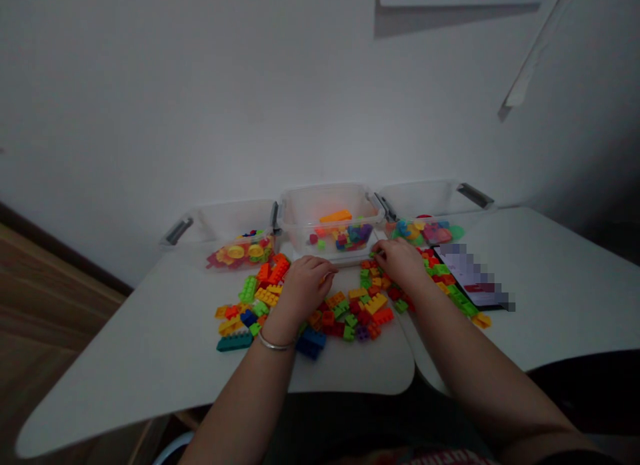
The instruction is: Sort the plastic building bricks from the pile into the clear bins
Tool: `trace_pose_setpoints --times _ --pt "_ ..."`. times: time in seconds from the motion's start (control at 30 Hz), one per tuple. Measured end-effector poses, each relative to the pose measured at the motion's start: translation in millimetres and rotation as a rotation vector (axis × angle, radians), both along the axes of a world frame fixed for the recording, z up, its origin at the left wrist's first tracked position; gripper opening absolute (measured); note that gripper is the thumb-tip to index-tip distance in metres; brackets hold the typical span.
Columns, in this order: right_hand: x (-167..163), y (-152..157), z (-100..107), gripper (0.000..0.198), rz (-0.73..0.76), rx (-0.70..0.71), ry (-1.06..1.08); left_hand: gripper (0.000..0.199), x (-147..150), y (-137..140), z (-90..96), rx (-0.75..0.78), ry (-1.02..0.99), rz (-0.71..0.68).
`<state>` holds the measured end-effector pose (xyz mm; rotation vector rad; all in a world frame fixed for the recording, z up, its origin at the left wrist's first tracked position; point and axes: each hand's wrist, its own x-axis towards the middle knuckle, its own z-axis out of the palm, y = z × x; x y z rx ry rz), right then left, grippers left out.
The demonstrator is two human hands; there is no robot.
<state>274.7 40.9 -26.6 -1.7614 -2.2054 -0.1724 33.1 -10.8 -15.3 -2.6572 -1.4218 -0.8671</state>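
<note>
head: left hand (306, 284), right hand (401, 260), grasps unclear; bricks (377, 304) stop short of front table edge (350, 388).

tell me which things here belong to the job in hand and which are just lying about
Likely in the job:
loose bricks near left hand and right hand
middle clear bin
left bin
right bin

Likely just lying about:
dark-edged flat item
bracelet, merely worn

Thin silver-coloured round bangle (276, 346) on the left wrist (279, 328), bare forearms (470, 345), plus dark clothing (380, 422) with red-and-white print (445, 457) at the near edge, kinda blurry tbh.
</note>
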Motion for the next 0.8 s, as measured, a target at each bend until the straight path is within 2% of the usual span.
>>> trace_pose_setpoints --times 0.13,0.3,0.4,0.53,0.8 --pt "-3 -5 5 0.011 0.045 0.065 0.117 0.018 -3 1 -1.5 -0.055 -0.033 0.006" --pt "-18 -16 9 0.009 0.318 0.062 0.468 0.02 -1 1 -1.9 -0.118 -0.163 0.001" --pt "-29 -23 9 0.006 0.429 0.04 0.586 0.021 1 -1 -2.1 -0.158 -0.268 -0.044" --pt "-39 -31 7 0.003 0.505 0.007 0.634 0.022 2 -1 -3.1 -0.191 -0.352 -0.061" --pt "-40 -30 4 0.004 0.602 -0.017 0.642 0.013 1 2 -5.9 -0.199 -0.392 -0.07"
